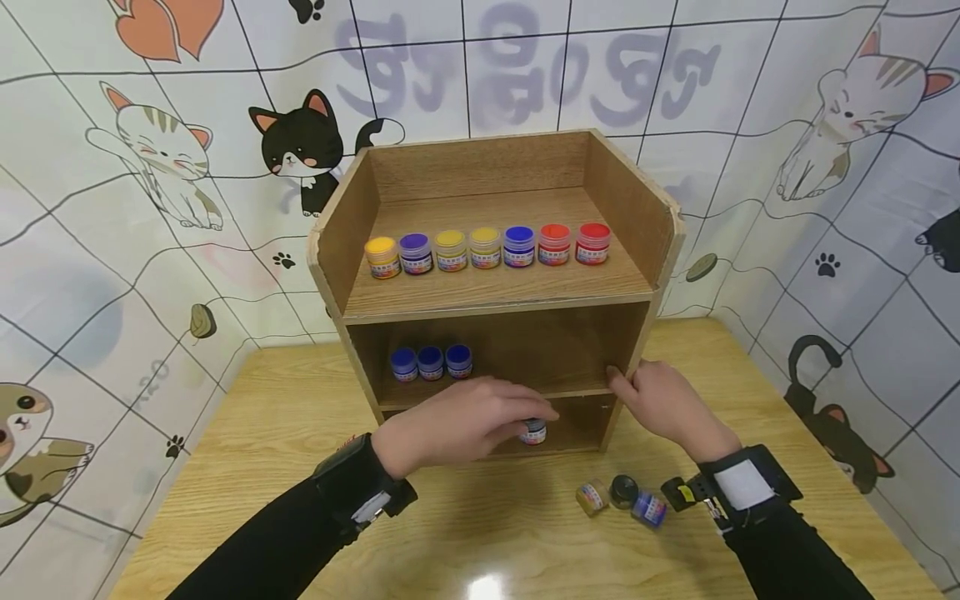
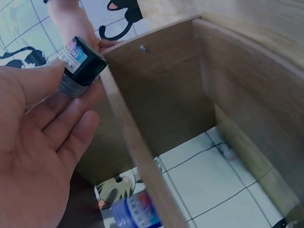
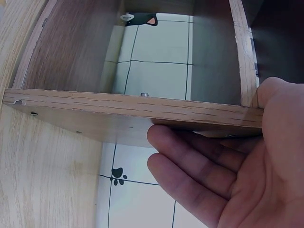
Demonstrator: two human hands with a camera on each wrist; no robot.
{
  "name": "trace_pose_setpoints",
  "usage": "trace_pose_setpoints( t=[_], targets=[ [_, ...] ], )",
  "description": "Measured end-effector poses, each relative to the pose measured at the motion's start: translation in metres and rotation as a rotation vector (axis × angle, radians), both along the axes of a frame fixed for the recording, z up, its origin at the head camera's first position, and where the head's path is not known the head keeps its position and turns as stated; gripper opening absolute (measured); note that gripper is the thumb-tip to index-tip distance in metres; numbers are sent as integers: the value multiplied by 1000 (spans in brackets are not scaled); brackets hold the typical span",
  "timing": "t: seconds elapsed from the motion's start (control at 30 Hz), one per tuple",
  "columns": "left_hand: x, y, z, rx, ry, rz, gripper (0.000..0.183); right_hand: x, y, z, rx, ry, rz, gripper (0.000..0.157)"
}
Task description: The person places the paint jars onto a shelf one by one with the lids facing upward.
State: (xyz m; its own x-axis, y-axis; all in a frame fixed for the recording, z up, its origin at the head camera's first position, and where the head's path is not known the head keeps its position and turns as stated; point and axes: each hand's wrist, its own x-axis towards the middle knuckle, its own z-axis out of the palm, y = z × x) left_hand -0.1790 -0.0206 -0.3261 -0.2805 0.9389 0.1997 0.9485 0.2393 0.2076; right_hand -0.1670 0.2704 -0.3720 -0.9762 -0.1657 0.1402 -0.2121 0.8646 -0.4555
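My left hand (image 1: 468,417) pinches a small dark paint jar (image 1: 534,432) between thumb and fingers, in front of the lowest compartment of a wooden shelf unit (image 1: 498,310). In the left wrist view the jar (image 2: 81,64) shows a white label and dark contents. My right hand (image 1: 667,408) grips the unit's right side panel (image 3: 137,105); in the right wrist view its thumb lies by the shelf board and its fingers (image 3: 187,180) lie against the panel's outer face. Three blue-lidded paint jars (image 1: 431,363) stand on the left of the middle shelf.
Several paint jars (image 1: 484,247) with yellow, purple, blue and red lids line the top shelf. Beside my right wrist, a yellowish jar (image 1: 592,498), a black-lidded jar (image 1: 624,492) and a blue-purple jar (image 1: 648,508) are on the wooden table (image 1: 420,550). Cat-print sheeting (image 1: 465,92) hangs behind.
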Motion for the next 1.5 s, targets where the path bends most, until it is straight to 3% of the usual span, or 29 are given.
trace_pose_setpoints(
  t=[0.23,0.5,0.93,1.5],
  targets=[
    [-12,-3,11,41,30,46,32,0,1,1,-7,1,3,51],
    [-28,-3,19,-7,22,155,32,1,1,-1,-10,-14,-7,52],
    [-48,-10,17,-87,-24,338,37,2,1,-2,-20,-21,-7,53],
    [-51,-13,15,-116,11,347,36,1,2,-1,-20,-1,6,52]
  ],
)
